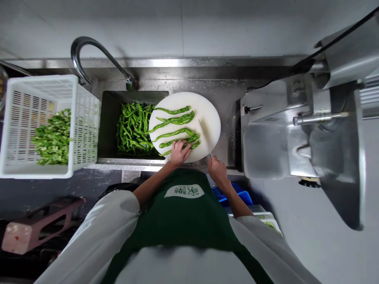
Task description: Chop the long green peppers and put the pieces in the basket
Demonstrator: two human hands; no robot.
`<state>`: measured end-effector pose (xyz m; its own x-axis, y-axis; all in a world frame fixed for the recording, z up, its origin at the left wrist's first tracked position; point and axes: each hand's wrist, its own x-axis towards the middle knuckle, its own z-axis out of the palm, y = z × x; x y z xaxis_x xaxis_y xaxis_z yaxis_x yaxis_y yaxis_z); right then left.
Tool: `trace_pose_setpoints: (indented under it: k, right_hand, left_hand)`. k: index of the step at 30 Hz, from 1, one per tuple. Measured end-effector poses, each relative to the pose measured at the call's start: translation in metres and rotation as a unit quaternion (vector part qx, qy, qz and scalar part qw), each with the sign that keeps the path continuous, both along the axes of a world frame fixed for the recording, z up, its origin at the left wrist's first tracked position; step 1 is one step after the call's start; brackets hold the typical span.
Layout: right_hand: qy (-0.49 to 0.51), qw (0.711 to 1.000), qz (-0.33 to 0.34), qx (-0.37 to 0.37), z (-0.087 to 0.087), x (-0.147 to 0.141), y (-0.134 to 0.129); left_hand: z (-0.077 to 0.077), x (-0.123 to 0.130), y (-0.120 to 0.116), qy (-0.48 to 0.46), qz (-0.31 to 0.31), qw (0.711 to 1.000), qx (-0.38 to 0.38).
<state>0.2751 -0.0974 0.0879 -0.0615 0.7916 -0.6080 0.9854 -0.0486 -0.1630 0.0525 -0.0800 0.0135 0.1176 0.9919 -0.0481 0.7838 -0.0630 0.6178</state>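
Observation:
Several long green peppers (177, 119) lie roughly side by side on a round white cutting board (211, 114). My left hand (179, 153) rests on the lowest peppers at the board's near edge, its fingers spread over them. In my right hand (218, 170) is the handle of a knife (205, 136), its blade pointing up and away over the right part of the board, apart from the peppers. Left of the board, a heap of whole green peppers (134, 128) fills part of the sink, and some reach the board's edge.
A white basket (85, 126) with cut green pieces (55, 138) stands at the left. The curved faucet (100, 45) rises behind the sink (109, 118). A metal slicing machine (266, 150) stands at the right. Blue and white containers (244, 197) are below the counter.

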Motion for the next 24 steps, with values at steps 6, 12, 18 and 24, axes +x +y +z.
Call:
trace_pose_setpoints:
  k: [6, 12, 18, 24]
  right_hand:
    - [0.032, 0.998, 0.048, 0.009, -0.010, 0.003, -0.017]
    - [0.074, 0.995, -0.039, 0.047, -0.037, 0.045, 0.001]
    - [0.221, 0.963, -0.127, 0.083, -0.066, 0.064, 0.007]
    - [0.348, 0.903, -0.246, 0.054, -0.072, 0.051, 0.005]
  left_hand:
    - [0.010, 0.015, 0.029, 0.097, 0.071, 0.993, -0.003]
    - [0.013, 0.024, 0.027, 0.192, 0.034, 0.980, -0.041]
    - [0.015, 0.043, 0.024, 0.245, 0.027, 0.968, -0.038]
    - [0.004, 0.048, 0.024, 0.254, 0.024, 0.966, -0.030]
